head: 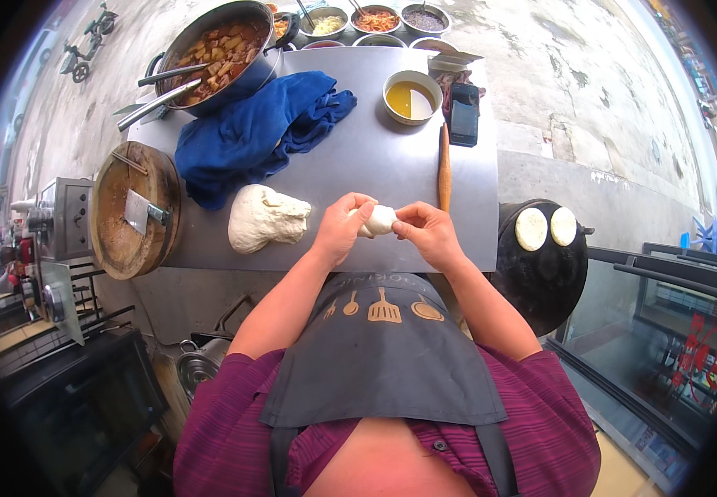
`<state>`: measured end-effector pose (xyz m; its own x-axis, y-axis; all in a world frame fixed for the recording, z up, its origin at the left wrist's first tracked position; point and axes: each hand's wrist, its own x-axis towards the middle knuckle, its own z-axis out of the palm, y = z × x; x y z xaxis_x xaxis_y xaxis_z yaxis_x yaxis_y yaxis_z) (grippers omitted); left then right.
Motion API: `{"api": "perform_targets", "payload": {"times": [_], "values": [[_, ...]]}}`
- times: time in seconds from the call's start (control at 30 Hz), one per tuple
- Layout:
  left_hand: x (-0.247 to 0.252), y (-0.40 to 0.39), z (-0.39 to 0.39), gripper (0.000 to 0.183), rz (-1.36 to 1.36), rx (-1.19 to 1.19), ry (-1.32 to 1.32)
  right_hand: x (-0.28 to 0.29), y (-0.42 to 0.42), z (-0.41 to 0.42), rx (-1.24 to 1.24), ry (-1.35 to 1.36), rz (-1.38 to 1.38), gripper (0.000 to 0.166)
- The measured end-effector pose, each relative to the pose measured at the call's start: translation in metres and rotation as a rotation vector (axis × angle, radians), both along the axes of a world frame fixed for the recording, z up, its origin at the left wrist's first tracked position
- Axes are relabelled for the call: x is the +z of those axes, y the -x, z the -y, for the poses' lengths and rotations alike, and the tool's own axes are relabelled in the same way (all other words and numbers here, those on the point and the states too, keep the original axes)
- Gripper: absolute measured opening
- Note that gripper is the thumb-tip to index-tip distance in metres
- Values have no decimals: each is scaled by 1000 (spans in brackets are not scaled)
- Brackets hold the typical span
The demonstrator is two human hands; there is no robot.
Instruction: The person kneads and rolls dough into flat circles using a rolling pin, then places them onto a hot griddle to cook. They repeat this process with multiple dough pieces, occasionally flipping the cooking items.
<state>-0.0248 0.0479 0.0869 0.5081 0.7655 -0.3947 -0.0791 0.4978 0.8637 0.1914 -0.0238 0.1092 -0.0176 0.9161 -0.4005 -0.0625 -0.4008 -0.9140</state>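
Note:
A small piece of white dough (pixel 379 220) is held between my two hands near the front edge of the steel table (pixel 346 168). My left hand (pixel 343 227) pinches its left side with thumb and fingers. On its right side, the thumb and fingertips of my right hand (pixel 426 230) grip it. A large lump of dough (pixel 262 220) rests on the steel just left of my left hand, its right end ragged. Beyond my right hand lies a wooden rolling pin (pixel 444 168), pointing away from me.
A bowl of yellow oil (pixel 409 98), a phone (pixel 464 115) and a blue cloth (pixel 259 133) lie farther back. A stew pot (pixel 221 59) stands back left; a round chopping board (pixel 110 242) bears a cleaver (pixel 138 211). Right of the table, a black griddle (pixel 541 279) holds two flatbreads (pixel 531 229).

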Motion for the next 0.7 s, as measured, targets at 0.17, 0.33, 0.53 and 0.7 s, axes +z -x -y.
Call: {"api": "perform_targets", "payload": {"times": [0.17,0.33,0.53,0.7], "values": [[-1,-3,-5,32,311,37,343,9,22,3,127,-508,419,6],[0,-3,-10,36,359,50,427,22,33,-14,302,-673,640,7],[3,-4,-22,43,334,309,195,17,37,-29,-102,-340,291,24],[-30,8,-22,52,-173,122,-163,1,30,-36,-8,90,-97,44]]}}
